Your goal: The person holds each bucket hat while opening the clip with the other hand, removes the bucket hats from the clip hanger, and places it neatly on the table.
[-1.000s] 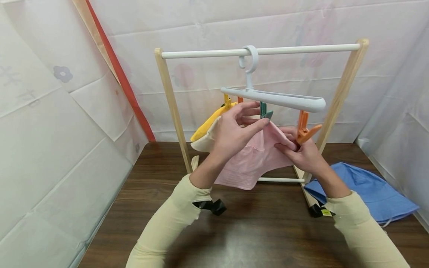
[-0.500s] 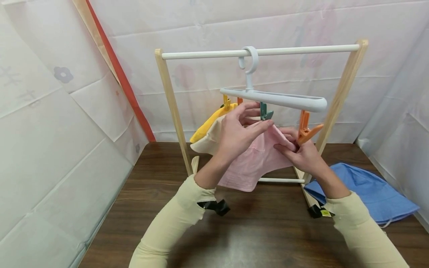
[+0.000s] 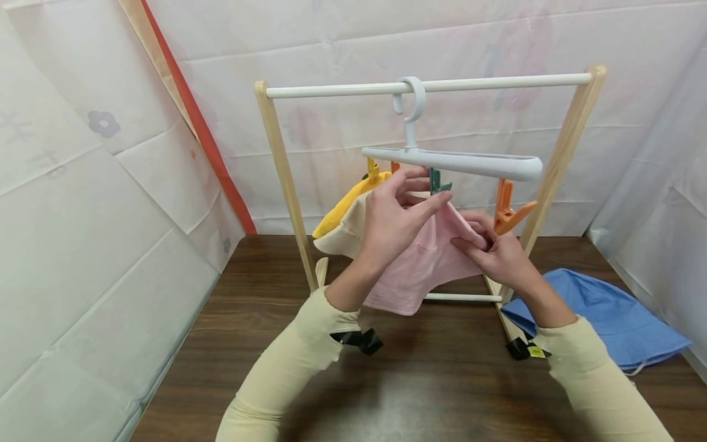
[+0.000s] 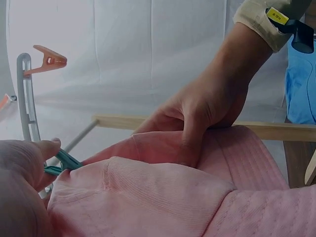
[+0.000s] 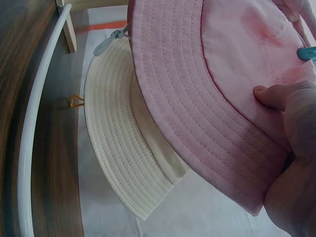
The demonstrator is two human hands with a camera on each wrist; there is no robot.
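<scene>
OK, pink cloth hat [image 3: 422, 261], stitched brim [image 5: 173, 74], R hand [image 3: 499, 253] gripping

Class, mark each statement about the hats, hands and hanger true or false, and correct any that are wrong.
1. The blue hat lies on the table. True.
2. The yellow hat lies on the table. False: the yellow hat hangs beneath the hanger.
3. The left hand touches the green clip. True.
4. The right hand holds the blue hat. False: the right hand holds the pink hat.
5. The hanger hooks over the white top bar. True.
</scene>
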